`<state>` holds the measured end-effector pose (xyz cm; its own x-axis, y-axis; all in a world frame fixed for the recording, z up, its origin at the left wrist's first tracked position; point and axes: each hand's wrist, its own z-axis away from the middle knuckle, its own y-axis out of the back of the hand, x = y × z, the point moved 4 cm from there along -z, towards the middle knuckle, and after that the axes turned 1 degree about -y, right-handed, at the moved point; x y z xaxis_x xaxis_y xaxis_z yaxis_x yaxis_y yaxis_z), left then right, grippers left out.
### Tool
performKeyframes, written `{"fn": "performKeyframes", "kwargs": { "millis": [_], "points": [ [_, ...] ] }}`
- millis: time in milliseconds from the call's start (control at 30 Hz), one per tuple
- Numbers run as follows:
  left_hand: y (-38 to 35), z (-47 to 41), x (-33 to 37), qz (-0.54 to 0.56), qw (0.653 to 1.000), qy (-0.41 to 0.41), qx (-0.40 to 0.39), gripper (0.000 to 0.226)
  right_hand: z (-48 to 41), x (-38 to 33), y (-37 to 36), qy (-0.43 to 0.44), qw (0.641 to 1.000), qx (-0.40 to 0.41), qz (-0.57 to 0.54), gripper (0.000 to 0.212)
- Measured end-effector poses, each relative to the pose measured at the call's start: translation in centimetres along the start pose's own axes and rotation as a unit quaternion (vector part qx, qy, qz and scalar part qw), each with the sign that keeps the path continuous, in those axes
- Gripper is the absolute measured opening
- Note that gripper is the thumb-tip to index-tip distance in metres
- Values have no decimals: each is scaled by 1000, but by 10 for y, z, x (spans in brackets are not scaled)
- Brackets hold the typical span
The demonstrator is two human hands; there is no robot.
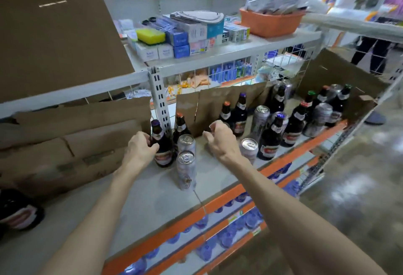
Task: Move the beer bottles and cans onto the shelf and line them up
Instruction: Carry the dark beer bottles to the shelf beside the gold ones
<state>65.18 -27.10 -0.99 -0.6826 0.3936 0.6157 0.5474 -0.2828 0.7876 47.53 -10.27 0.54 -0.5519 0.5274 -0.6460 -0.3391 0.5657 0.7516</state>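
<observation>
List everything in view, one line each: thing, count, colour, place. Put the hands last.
Beer bottles: about ten, dark with purple, orange or green caps, upright on the grey shelf.
Cans: at least six, silver, upright among the bottles.
Cardboard: several sheets, brown, at the shelf's back and left.
Small boxes: many, white and blue, upper shelf.
Sponge: one, yellow, on those boxes.
Basket: one, orange, upper shelf, right.
Blue bottles: many, lower shelves.
Bystander: at least one, dark trousers, far right aisle.
Left hand: grips a purple-capped bottle.
Right hand: fingers curled among the bottles; whether it holds anything is hidden.
</observation>
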Motion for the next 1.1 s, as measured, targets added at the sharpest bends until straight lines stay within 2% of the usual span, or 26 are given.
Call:
{"fn": "performKeyframes", "kwargs": {
  "millis": [133,200,267,367,433,533,700,767,967,1100],
  "points": [
    [-16,-32,5,15,1000,17,-19,45,-38,-12,-30,14,999,-45,25,37],
    [-26,-49,13,37,997,-9,-60,33,-59,-17,-44,13,997,-71,29,34],
    [-34,-67,14,58,995,-39,-69,23,-80,-20,-58,-3,995,-95,14,29],
    [-39,-86,5,73,995,-47,-41,24,-102,-25,-81,-17,992,-127,-4,24],
    [-40,-91,-2,67,997,-21,-16,23,-108,-30,-92,-12,990,-140,-16,27],
    [-40,-96,-15,70,997,27,15,23,-114,-28,-101,-7,989,-140,-38,29],
    [-45,-96,-18,91,994,38,53,19,-120,-22,-108,4,990,-121,-68,25],
    [-46,-93,-15,99,992,42,69,12,-121,-23,-110,16,990,-122,-63,22],
    [-37,-61,-24,170,972,94,133,15,-108,-36,-113,77,983,-164,-38,25],
    [-5,-34,-40,175,958,132,184,24,-93,-63,-107,119,976,-173,-63,27]
  ]
}}
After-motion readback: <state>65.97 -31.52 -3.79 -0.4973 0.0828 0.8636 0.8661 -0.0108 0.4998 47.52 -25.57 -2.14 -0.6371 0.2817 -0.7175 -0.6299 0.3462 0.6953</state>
